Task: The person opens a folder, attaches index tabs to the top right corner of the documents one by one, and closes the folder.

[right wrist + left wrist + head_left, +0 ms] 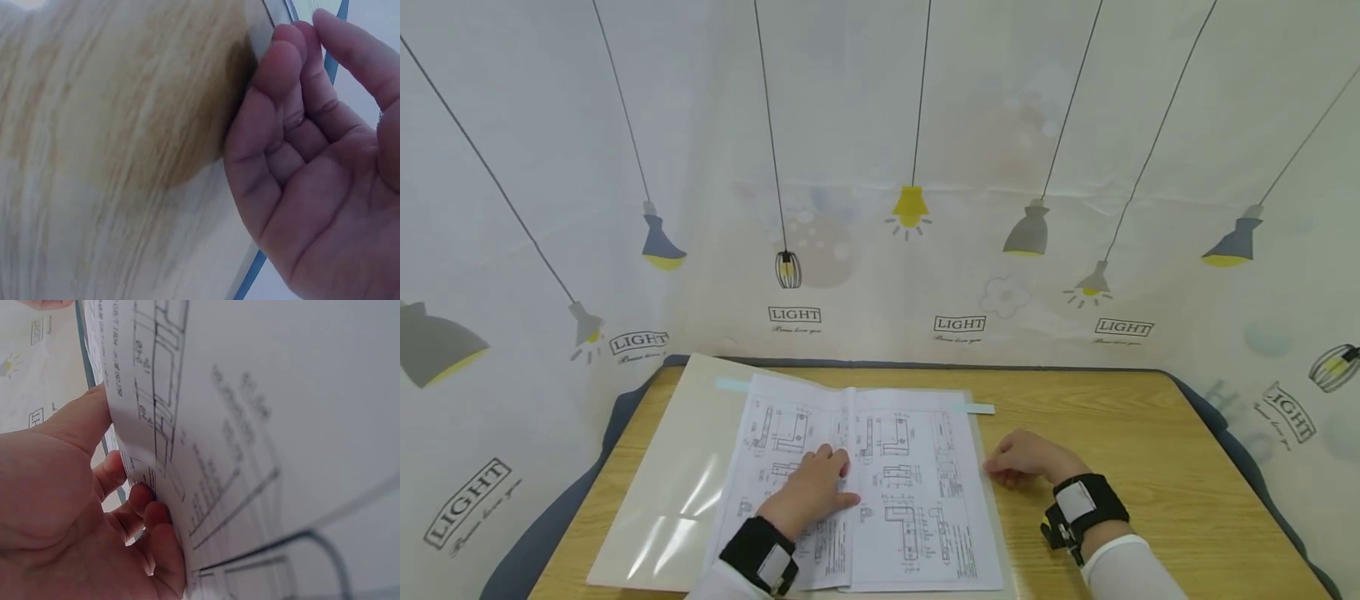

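A booklet of technical drawings (917,467) lies open in the head view, with line drawings and dimensions on both pages. My left hand (808,492) rests on its left page near the centre fold, fingers fairly straight. In the left wrist view the fingertips of the left hand (56,494) touch the printed page (281,425). Just beside the booklet's right edge is my right hand (1026,458), fingers loosely bent. The right wrist view shows the right hand (325,162) above the wood-grain surface, with no object visible between thumb and fingers.
A glossy cream cover (662,500) spreads out left of the pages. Pale blue tabs stick out, one a right tab (981,408). Everything lies on a wooden table (1120,433), backed by a curtain (850,150) printed with lamps. Both wrists wear black straps.
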The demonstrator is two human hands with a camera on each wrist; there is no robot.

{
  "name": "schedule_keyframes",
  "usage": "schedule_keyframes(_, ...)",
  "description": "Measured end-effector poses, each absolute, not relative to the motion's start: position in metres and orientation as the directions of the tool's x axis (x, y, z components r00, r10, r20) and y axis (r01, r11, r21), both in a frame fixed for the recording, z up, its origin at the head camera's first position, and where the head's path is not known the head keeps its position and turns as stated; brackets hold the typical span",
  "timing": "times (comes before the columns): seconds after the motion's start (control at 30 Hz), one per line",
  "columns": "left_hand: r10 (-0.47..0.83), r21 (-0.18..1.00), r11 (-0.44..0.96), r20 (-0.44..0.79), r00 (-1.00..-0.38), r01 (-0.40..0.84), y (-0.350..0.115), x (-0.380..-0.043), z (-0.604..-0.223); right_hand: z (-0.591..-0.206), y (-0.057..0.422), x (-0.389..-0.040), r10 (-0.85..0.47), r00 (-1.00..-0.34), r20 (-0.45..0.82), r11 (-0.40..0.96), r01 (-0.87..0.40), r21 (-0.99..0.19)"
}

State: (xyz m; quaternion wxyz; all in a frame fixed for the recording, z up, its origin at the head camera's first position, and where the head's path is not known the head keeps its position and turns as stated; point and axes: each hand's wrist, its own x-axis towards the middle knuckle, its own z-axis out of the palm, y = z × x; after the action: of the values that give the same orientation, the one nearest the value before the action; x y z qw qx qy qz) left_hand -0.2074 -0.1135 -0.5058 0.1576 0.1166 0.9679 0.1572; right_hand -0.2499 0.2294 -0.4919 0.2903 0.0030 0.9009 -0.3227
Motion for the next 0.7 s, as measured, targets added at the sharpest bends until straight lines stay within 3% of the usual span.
schedule_keyframes(0.23,0.287,0.346,0.920,-0.277,-0.917,0.184,-0.115,-0.208,-0.507,-0.493,0.222,-0.245,-0.157,-0.859,-0.487,0.827,0.155,-0.540)
schedule_keyframes(0.7,0.277,0.344,0.922,-0.261,-0.925,0.179,-0.115,-0.206,-0.508,-0.490,0.214,-0.246,-0.125,-0.845,-0.521,0.865,0.165,-0.475)
